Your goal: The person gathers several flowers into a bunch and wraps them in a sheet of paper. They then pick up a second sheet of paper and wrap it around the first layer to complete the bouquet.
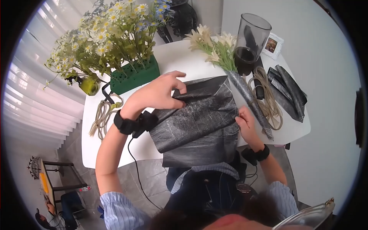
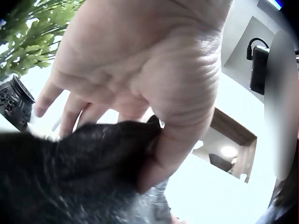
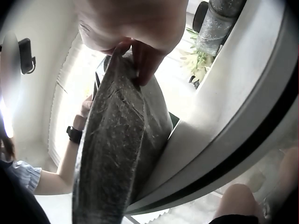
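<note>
A black wrapping sheet with whitish streaks, folded over on itself, spans the front of the white table and hangs past its near edge. At its upper left edge my left hand holds it. In the left wrist view the thumb lies on the near side of the sheet, the other fingers partly hidden behind it. My right hand pinches the right edge between thumb and fingers, as the right wrist view shows the sheet hanging below that grip. Beside the right hand lies a wrapped bunch of pale lilies.
Daisies stand in a green foam block at the back left. Rope coils lie at left, with more rope at right. Black rolls, a glass vase and a white picture frame occupy the right side.
</note>
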Demonstrator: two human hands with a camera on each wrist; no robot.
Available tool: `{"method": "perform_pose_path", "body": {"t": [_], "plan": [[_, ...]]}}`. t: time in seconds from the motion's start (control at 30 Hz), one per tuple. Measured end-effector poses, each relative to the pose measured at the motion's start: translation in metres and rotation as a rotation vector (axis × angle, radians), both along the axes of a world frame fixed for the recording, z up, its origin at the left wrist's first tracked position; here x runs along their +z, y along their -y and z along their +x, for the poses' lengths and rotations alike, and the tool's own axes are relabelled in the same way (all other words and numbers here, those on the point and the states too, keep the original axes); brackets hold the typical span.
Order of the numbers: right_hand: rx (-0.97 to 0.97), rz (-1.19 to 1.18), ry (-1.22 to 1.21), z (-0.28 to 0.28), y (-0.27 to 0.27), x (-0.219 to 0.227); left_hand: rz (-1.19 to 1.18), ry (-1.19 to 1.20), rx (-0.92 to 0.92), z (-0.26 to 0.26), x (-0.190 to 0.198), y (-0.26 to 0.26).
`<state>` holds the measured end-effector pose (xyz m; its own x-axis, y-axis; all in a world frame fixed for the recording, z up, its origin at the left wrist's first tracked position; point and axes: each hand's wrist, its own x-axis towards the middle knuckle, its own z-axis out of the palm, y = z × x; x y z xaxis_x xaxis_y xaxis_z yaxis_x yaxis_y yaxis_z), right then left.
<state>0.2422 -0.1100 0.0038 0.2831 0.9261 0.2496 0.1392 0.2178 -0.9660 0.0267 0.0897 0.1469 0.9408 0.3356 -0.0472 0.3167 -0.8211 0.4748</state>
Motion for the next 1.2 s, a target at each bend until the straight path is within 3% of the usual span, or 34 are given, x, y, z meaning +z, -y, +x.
{"method": "perform_pose_path", "body": {"t": [0.1, 0.13, 0.23, 0.3, 0.37, 0.53, 0.6, 0.7, 0.8, 0.9, 1.0, 1.1, 1.2], "plan": [[0.055, 0.029, -0.113, 0.004, 0.001, -0.006, -0.309, 0.096, 0.007, 0.002, -0.015, -0.020], [0.077, 0.040, -0.154, 0.004, 0.000, -0.009, -0.543, 0.125, -0.042, 0.004, -0.026, -0.035], [0.119, 0.062, -0.195, 0.005, -0.001, -0.016, -0.601, 0.226, 0.170, 0.016, -0.050, -0.037], [0.115, 0.073, -0.189, 0.003, -0.002, -0.011, -0.319, 0.083, 0.166, 0.025, -0.037, -0.012], [0.112, 0.072, -0.164, 0.002, 0.000, -0.006, -0.160, 0.086, 0.105, 0.033, -0.046, -0.011], [0.022, -0.033, -0.039, 0.017, -0.004, 0.015, -0.117, 0.300, 0.098, 0.028, -0.060, -0.022], [-0.076, 0.177, 0.094, 0.009, -0.016, 0.040, -0.145, 0.358, 0.102, 0.026, -0.056, -0.019], [0.189, 0.164, 0.672, 0.028, -0.027, 0.085, -0.110, 0.317, 0.113, 0.023, -0.050, -0.024], [-0.027, 0.002, 0.397, 0.001, -0.043, 0.098, -0.075, 0.324, 0.181, 0.024, -0.044, -0.022], [0.059, 0.298, 0.733, -0.015, -0.071, 0.125, -0.033, 0.333, 0.160, 0.028, -0.034, -0.020], [0.334, 0.437, 1.270, -0.019, -0.093, 0.147, -0.073, 0.254, 0.142, 0.031, -0.016, -0.026], [0.484, 0.230, 1.331, -0.019, -0.099, 0.158, -0.157, 0.310, 0.075, 0.023, -0.011, -0.032], [0.580, 0.222, 1.085, -0.011, -0.099, 0.168, -0.369, 0.381, 0.039, 0.006, 0.002, -0.027]]}}
